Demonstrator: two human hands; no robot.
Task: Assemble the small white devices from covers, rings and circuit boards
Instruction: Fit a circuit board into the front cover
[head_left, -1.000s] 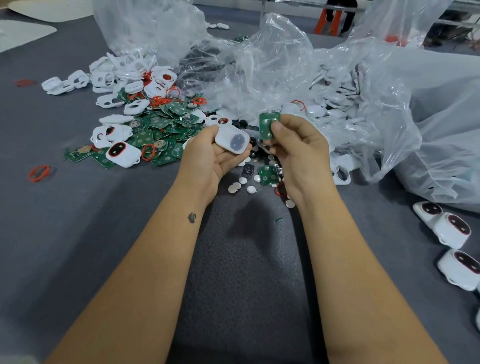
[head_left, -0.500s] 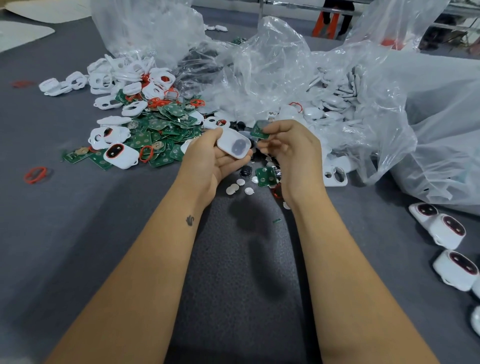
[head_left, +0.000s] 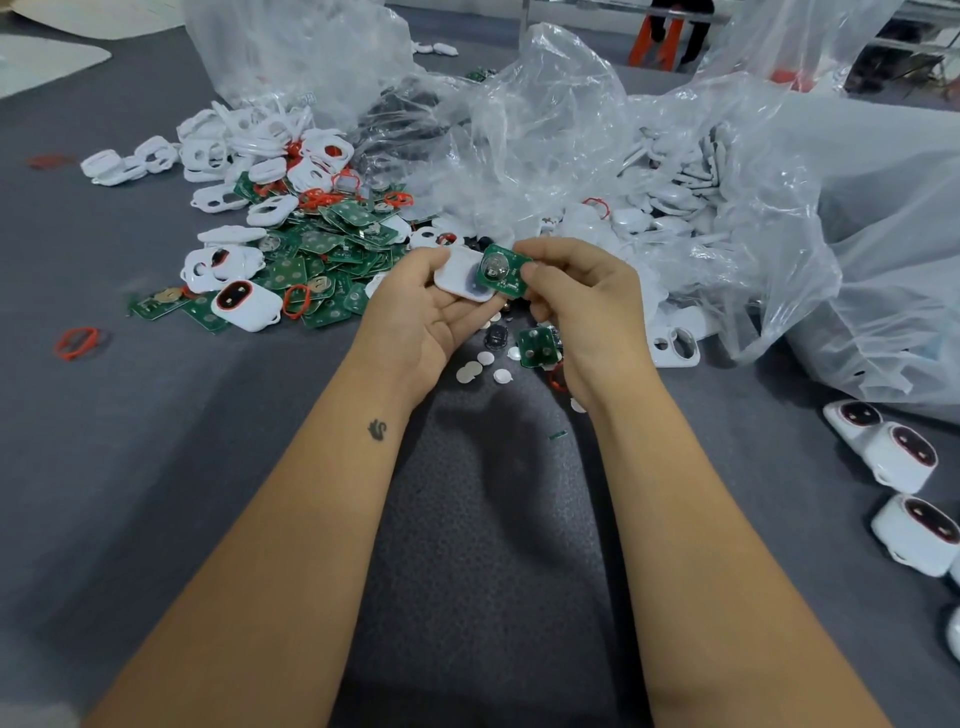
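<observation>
On the left of the grey felt surface (head_left: 156, 467) lies a loose red rubber ring (head_left: 78, 342), and beyond it a heap of green square circuit boards (head_left: 322, 249) mixed with white plastic covers (head_left: 234, 156) and more red rings. One finished-looking white device with a dark red-rimmed oval window (head_left: 247, 305) rests at the near edge of that heap.

In the middle, the left hand (head_left: 421, 317) cradles a small white rounded plastic cover (head_left: 460, 273), thumb and fingers curled round its edges. A second ago the right hand (head_left: 587, 306) held its green circuit board with a round silver coin cell (head_left: 501, 270) upright and apart from the cover. Now the board has been turned cell-side up and brought against the cover's right end, partly overlapping it, pinched at its right edge by the right thumb and fingers. I judge the board is about to be seated in the cover, so this unit is at its first joining step, with no ring on it that I can see.

Below the hands lie another green board (head_left: 537, 347), small white round discs (head_left: 485, 364) and a small black part (head_left: 496, 336). To the right, crumpled clear plastic bags (head_left: 727, 182) hold more white covers, and assembled white devices (head_left: 893, 457) sit in a row at the far right.

There are tiny markings on the held board, too small to read; no brand or label is legible anywhere.
</observation>
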